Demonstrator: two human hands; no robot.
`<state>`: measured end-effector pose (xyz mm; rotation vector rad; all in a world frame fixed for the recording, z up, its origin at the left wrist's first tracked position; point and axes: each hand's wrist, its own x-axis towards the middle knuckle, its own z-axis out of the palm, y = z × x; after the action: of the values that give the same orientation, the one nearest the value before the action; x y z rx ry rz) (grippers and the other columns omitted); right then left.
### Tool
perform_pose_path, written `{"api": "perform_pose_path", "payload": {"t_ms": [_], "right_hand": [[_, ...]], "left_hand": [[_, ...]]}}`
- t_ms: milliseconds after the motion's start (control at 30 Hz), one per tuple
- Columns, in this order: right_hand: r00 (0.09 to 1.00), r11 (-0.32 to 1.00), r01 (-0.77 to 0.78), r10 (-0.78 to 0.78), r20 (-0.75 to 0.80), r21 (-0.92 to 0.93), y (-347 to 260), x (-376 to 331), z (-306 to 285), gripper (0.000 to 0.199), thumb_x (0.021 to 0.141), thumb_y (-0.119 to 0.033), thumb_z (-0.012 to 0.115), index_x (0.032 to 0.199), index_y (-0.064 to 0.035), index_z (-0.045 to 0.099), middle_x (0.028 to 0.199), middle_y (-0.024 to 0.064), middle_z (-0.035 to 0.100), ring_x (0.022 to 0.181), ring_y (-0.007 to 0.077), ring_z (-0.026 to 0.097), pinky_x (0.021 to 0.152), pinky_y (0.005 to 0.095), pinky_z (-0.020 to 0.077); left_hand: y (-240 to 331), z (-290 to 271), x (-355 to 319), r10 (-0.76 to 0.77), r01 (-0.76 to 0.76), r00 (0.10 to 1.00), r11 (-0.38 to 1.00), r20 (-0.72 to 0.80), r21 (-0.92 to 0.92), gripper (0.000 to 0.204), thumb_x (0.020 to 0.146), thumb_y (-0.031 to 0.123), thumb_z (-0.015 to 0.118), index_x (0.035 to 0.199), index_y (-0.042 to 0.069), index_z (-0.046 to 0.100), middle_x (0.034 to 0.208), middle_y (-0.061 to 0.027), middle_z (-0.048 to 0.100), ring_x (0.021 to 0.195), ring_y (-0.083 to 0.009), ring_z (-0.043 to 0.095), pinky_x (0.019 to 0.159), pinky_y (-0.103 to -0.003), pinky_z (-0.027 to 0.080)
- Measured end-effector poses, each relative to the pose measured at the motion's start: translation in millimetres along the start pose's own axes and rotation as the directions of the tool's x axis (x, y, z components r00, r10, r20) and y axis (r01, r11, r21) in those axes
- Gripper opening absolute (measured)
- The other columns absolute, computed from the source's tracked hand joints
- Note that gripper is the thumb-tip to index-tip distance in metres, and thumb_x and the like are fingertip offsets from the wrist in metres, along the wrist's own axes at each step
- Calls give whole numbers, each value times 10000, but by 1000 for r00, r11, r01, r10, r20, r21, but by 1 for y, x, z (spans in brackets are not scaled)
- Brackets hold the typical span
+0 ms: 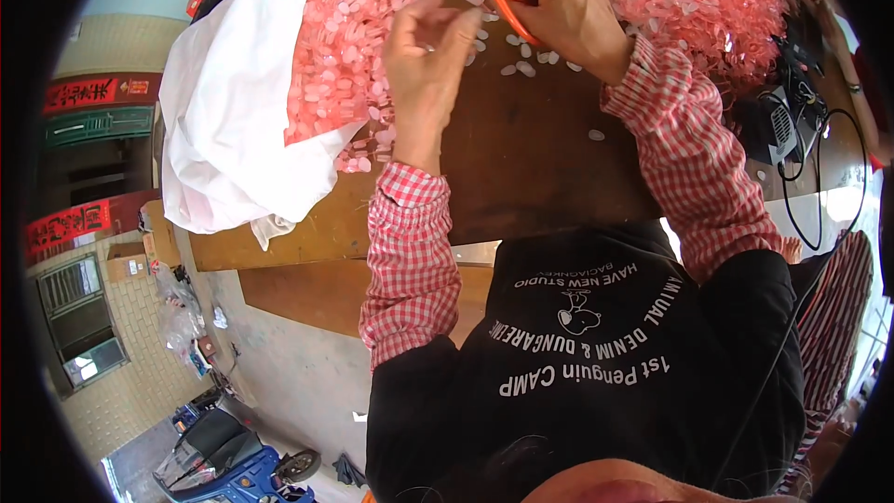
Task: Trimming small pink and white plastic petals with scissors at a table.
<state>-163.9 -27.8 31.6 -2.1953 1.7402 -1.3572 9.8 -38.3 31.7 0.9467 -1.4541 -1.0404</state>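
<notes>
My right hand [570, 17] is closed round orange-handled nippers [510, 11], whose metal jaws point to the far left over the table. To their left, my left hand [426, 48] is raised with its thumb apart from its loosely bent fingers, and I see nothing held in it. Small pale oval pieces [524, 68] lie scattered on the brown table under and beside the nippers. A heap of pink translucent oval pieces [337, 56] rests on a white cloth sack [219, 121] left of my left hand. Beyond my right hand rises a large tangled pile of pink plastic pieces [694, 0].
The brown wooden table [549, 172] ends just in front of my body. A dark device with a vent [771, 130] and black cables [819, 177] sit at the right. Another person's arm [838, 47] shows at the right rim. A blue vehicle [233, 456] stands on the floor at lower left.
</notes>
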Motion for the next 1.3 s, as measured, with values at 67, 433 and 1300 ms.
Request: {"api": "perform_pose_path", "payload": {"t_ms": [67, 433, 1300], "right_hand": [[998, 999, 10, -8, -58, 47, -9, -10, -6, 247, 865, -253, 678, 867, -15, 613, 652, 123, 552, 527, 251, 544, 503, 353, 427], [1000, 995, -16, 14, 17, 97, 1, -36, -29, 408, 786, -285, 765, 992, 16, 583, 804, 116, 586, 651, 261, 574, 593, 355, 468], [987, 989, 69, -49, 152, -131, -11, -49, -24, 584, 762, -513, 717, 986, -2, 545, 825, 123, 541, 679, 337, 607, 566, 408, 494]], "left_hand": [[0, 7, -3, -74, 113, 986, 955, 149, -275, 274, 831, 102, 739, 1022, -21, 585, 893, -79, 645, 709, -116, 639, 582, -240, 534], [1, 9, -3, -188, 267, 962, 799, 199, -539, 289, 900, 86, 648, 1160, -31, 599, 949, -122, 683, 685, -160, 667, 602, -247, 542], [-2, 7, -12, -234, 350, 928, 816, 290, -460, 309, 916, 153, 647, 1183, 1, 620, 839, -31, 636, 692, -88, 565, 607, -201, 453]]}}
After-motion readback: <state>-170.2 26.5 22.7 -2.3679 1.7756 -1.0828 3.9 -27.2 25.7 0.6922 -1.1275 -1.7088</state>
